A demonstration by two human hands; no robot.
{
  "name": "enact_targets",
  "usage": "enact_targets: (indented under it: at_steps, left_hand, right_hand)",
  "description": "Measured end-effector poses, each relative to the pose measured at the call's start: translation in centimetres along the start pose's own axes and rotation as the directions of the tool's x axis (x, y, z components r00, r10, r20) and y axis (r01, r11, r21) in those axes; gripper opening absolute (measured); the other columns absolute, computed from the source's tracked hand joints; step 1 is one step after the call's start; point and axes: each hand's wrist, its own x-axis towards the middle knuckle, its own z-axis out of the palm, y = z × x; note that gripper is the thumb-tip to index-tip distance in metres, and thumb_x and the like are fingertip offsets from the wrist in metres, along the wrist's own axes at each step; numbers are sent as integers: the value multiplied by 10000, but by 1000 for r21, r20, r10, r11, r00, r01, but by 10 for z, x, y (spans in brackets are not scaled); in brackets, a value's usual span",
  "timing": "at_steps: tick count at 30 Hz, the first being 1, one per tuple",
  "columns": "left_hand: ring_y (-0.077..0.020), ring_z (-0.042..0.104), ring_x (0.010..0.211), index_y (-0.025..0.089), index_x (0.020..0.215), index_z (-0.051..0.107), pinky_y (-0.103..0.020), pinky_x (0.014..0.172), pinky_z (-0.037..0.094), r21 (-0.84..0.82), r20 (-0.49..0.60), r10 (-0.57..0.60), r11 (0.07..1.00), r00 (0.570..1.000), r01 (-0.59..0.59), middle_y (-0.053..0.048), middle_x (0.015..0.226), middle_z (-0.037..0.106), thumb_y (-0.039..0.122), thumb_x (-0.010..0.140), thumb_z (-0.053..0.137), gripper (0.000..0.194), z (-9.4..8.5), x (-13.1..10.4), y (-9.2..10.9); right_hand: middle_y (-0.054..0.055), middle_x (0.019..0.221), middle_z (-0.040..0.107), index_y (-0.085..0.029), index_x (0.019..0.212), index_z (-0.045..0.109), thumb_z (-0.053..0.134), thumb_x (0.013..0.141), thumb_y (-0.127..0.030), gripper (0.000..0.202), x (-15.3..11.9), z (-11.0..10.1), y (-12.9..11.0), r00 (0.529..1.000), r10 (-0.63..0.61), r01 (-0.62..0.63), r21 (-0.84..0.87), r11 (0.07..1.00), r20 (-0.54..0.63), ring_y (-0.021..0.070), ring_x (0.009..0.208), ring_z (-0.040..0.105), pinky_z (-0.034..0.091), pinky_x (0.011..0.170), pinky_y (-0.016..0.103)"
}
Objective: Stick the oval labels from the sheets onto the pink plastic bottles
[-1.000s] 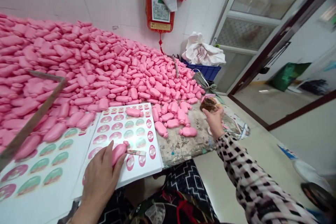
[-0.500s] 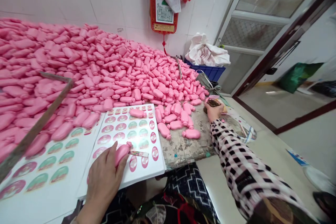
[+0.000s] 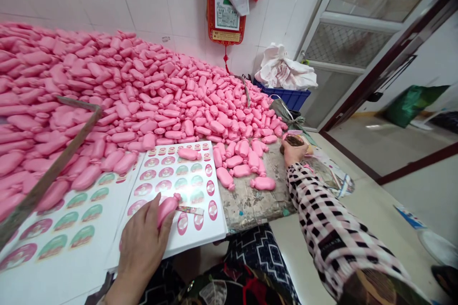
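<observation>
My left hand (image 3: 143,243) is closed around a pink bottle (image 3: 167,209) above a sticker sheet (image 3: 171,243). A narrow printed strip (image 3: 190,210) sticks out from the bottle's right side. Another pink bottle (image 3: 189,154) lies near the top of the sheet. My right hand (image 3: 295,152) reaches to the far right part of the worn board (image 3: 250,207), its fingers around a small round container (image 3: 294,140) with a dark brown inside. Several loose pink bottles lie on the board between my hands.
A big heap of pink bottles (image 3: 143,86) covers the back and left. A metal bar (image 3: 53,162) crosses the left side. More sticker sheets (image 3: 46,267) lie at lower left. A blue crate (image 3: 286,97) with white bags stands behind, near a glass door (image 3: 339,47).
The whole view has shifted slightly. Both hands keep nearly the same places and grips.
</observation>
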Motion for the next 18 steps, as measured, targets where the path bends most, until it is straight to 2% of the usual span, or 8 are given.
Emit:
enact_targets:
  at_steps: [3, 7, 10, 12, 14, 16, 18]
  left_hand:
    - [-312, 485, 1083, 106, 1325, 378, -438, 883, 422, -66, -18, -1, 998, 1000, 0, -166, 1182, 531, 504, 887, 303, 596, 2, 0, -4]
    - [-307, 476, 1094, 99, 1302, 408, -455, 931, 400, -172, -78, -1, 985, 997, -12, -171, 1184, 533, 469, 896, 313, 558, 4, -2, -10]
    - [-314, 487, 1075, 100, 1245, 469, -483, 936, 395, -193, -182, 19, 980, 983, -55, -175, 1143, 549, 441, 892, 348, 505, -8, -3, -7]
    - [-308, 502, 1063, 151, 1192, 515, -503, 943, 389, -194, -259, 56, 975, 964, -108, -149, 1102, 571, 409, 880, 399, 421, -27, -3, 4]
    - [-285, 515, 1068, 247, 1138, 543, -523, 974, 368, -235, -307, 101, 956, 946, -178, -88, 1064, 599, 352, 867, 439, 309, -55, -3, 17]
    - [-259, 537, 1057, 359, 1081, 556, -535, 1008, 352, -327, -336, 139, 910, 932, -253, -8, 1003, 629, 321, 837, 470, 261, -85, -4, 29]
    - [-244, 570, 1010, 454, 1008, 569, -517, 995, 398, -380, -332, 140, 885, 933, -269, 49, 908, 647, 398, 803, 458, 240, -109, -8, 32]
  right_hand:
    - [132, 1095, 515, -126, 1081, 390, 728, 510, -360, 704, 1, -2, -7, 999, 10, -9, 5, 1000, -43, 249, 1003, 494, 383, 915, 397]
    - [98, 1028, 565, -135, 1045, 432, 737, 496, -373, 672, 0, -9, -23, 1000, -27, 28, 19, 999, -10, 207, 900, 534, 425, 840, 347]
    - [83, 1008, 586, -147, 1030, 467, 750, 478, -389, 666, -8, -17, -38, 998, -59, 58, 28, 998, 29, 197, 878, 544, 433, 809, 330]
    - [73, 991, 596, -147, 1016, 492, 760, 466, -387, 657, -18, -24, -50, 992, -97, 94, 48, 994, 79, 203, 877, 552, 435, 811, 347]
    - [73, 974, 607, -142, 1004, 515, 757, 482, -381, 623, -31, -33, -61, 974, -152, 137, 98, 986, 167, 212, 870, 563, 443, 804, 366]
    - [77, 965, 619, -139, 999, 535, 749, 507, -370, 584, -47, -43, -73, 940, -208, 168, 164, 972, 270, 219, 865, 575, 454, 791, 373]
    - [74, 950, 634, -140, 993, 558, 750, 521, -360, 555, -64, -53, -85, 894, -244, 173, 214, 961, 375, 223, 857, 589, 464, 782, 376]
